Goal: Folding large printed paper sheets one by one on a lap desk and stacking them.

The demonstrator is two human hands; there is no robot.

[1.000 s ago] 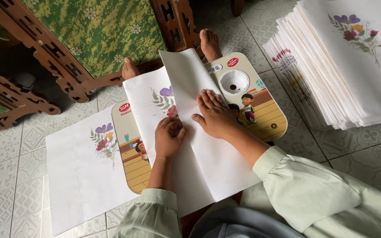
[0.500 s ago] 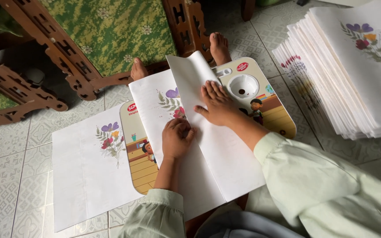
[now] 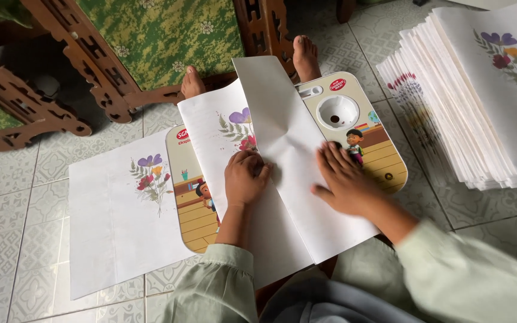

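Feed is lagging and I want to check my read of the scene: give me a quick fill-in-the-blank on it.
1. The left hand presses on the sheet closed into a ____.
2. The sheet lies on a small lap ____ with a round cup hole.
3. The tall stack of flower-printed sheets stands on the person's ____ side.
4. The right hand lies ____ on the sheet, fingers spread.

Missing words: fist; table; right; flat

You're in a home, seated on a patterned tile floor (image 3: 43,173). A carved wooden chair (image 3: 97,84) with green floral cushion (image 3: 169,36) stands at its far edge, your bare feet (image 3: 304,57) just beside it.
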